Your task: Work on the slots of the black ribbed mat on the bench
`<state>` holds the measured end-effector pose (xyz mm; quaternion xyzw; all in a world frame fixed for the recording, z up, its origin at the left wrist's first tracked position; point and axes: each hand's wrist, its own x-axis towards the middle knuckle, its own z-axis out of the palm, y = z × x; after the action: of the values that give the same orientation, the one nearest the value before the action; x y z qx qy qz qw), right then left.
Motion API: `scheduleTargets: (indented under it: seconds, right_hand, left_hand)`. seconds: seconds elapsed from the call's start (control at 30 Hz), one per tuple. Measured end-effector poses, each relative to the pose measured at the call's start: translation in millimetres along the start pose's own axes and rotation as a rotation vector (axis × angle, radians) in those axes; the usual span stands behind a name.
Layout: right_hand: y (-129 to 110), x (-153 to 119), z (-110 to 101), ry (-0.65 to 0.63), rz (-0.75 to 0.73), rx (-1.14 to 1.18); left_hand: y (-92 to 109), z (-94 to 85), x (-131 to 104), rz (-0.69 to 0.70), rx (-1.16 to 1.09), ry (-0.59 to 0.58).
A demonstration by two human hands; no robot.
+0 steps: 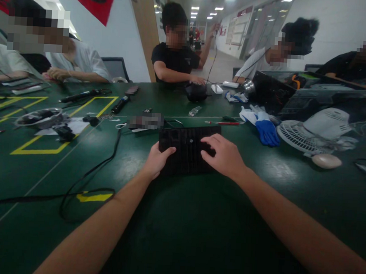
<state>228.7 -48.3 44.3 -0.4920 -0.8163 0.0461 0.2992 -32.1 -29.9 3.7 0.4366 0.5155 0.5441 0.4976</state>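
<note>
A flat black case (186, 153), like an opened-out wallet with ribbed folds and a small round silvery stud near its upper middle, lies in front of me at the table's centre. My left hand (158, 158) grips its left edge, with the thumb lying on top and the other fingers out of sight below. Over the right part hovers or rests my right hand (223, 154); its thumb and forefinger are bent and apart, with nothing between them. Whether those fingertips touch the case, I cannot tell. Just behind the case is a blurred-out phone-like item (145, 122).
Black cable (91, 170) loops across the green table (177, 236) on the left. A metal bowl with parts (41, 118) stands beyond it. To the right lie blue-and-white gloves (266, 127) and a white fan (313, 128). Several people sit around the far side.
</note>
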Motion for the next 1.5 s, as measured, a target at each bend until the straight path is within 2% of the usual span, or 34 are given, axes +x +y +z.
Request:
scheduleTargets:
  seconds: [0.1,0.2,0.3,0.8,1.5]
  right_hand:
    - [-21,22,0,-0.112,-0.026,-0.06]
    - [-31,37,5,-0.103,-0.01,-0.115]
    - [-31,44,8,-0.093,-0.011,-0.141]
    - [-24,40,3,-0.09,-0.047,-0.205]
    - [-17,41,13,-0.025,-0.051,-0.122]
  left_hand:
    - [-3,0.7,0,0.045,0.031,0.001]
    - [-5,1.1,1,0.064,0.048,-0.018]
    - [-7,1.2,1,0.067,0.044,-0.034]
    - [-10,1.1,5,0.047,0.045,-0.021]
    - [-5,1.3,3,0.031,0.039,-0.005]
